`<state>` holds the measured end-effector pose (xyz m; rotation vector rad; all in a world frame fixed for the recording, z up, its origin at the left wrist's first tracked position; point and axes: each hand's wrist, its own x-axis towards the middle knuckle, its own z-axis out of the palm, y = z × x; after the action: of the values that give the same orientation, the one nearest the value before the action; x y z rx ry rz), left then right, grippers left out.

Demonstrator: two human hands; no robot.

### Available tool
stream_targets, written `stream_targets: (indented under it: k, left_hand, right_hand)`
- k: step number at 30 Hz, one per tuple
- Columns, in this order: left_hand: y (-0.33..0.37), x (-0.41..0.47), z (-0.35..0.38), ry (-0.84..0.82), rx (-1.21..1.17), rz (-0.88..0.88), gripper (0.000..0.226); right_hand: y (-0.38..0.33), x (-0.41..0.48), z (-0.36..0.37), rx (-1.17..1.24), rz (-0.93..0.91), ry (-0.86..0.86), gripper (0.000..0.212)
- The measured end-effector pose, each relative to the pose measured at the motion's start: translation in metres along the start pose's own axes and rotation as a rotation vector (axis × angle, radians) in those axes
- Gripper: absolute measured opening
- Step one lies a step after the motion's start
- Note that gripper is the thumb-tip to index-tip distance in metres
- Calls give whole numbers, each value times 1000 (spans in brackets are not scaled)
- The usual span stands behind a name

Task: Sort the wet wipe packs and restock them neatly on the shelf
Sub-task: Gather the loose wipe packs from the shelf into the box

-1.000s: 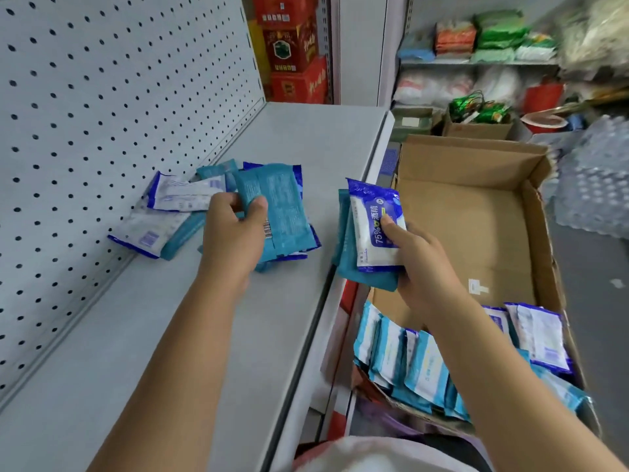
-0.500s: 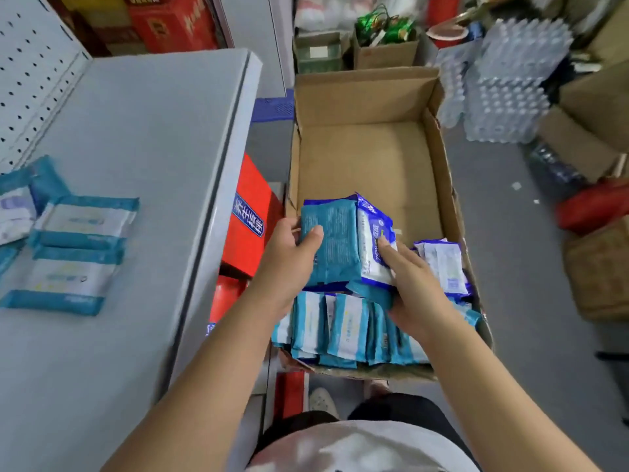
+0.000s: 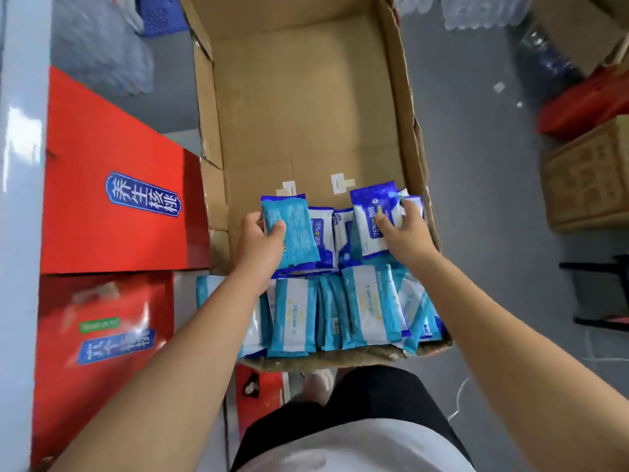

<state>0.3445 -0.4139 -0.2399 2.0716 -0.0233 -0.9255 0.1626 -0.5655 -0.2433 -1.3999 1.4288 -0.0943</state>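
Note:
An open cardboard box stands on the floor in front of me. Its near end holds several wet wipe packs, light blue with white panels, standing on edge. My left hand grips a small stack of packs, teal back side up, over the box. My right hand grips a dark blue and white pack marked 75% by the box's right wall. The shelf top shows only as a grey strip at the far left.
Red gift boxes sit under the shelf, left of the cardboard box. On the grey floor to the right are shrink-wrapped water bottles, a brown carton and a red bag. The box's far half is bare.
My view has swung from the shelf down to the box. Both hands carried their packs off the shelf edge and lowered them into the box; the right hand shifted to the right wall.

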Motion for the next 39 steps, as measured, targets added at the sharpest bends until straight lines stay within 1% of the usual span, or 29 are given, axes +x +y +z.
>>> stream_targets:
  k: [3, 5, 7, 9, 11, 14, 17, 19, 21, 24, 26, 28, 30, 31, 35, 37, 39]
  left_hand:
    - [-3, 15, 30, -55, 55, -25, 28]
    - [-8, 20, 46, -73, 157, -14, 36]
    - [-17, 23, 59, -78, 256, 16, 41]
    - [-27, 23, 66, -65, 329, 44, 39]
    - [-32, 22, 69, -45, 400, 51, 36]
    - [-32, 17, 65, -60, 456, 46, 34]
    - [-27, 7, 52, -88, 567, 89, 34]
    - [-18, -6, 39, -96, 646, 152, 46]
    - [-7, -22, 23, -94, 687, 271, 53]
    - [5, -50, -8, -42, 699, 461, 51]
    - [12, -71, -33, 34, 675, 591, 47]
    - [18, -93, -62, 133, 650, 723, 45]
    - [22, -114, -91, 226, 639, 820, 43]
    - [23, -126, -106, 268, 635, 852, 42]
    - [14, -169, -166, 425, 629, 960, 40]
    - [4, -188, -199, 507, 634, 1013, 39]
    - [-10, -203, -234, 612, 634, 1015, 38]
  right_hand:
    - [4, 18, 12, -179, -59, 11, 63]
    - [9, 19, 23, -301, -106, 34, 65]
    - [11, 15, 34, -420, -121, 20, 68]
    - [15, 9, 46, -564, -148, 20, 70]
    - [21, 6, 53, -675, -180, 79, 71]
    - [28, 3, 50, -801, -198, 146, 70]
    - [28, 2, 40, -759, -242, 118, 69]
    - [25, -2, 33, -685, -295, 118, 67]
    - [18, -11, 27, -626, -360, 118, 60]
    - [7, -29, 18, -568, -437, 131, 46]
    - [0, -42, 14, -590, -476, 165, 40]
    - [-9, -59, 14, -559, -489, 178, 36]
    - [-21, -82, 19, -490, -516, 145, 34]
    - [-28, -95, 24, -469, -552, 102, 35]
    - [-53, -153, 54, -431, -799, -81, 35]
    - [-69, -181, 71, -392, -922, -121, 34]
    - [-89, -211, 89, -346, -1058, -149, 34]
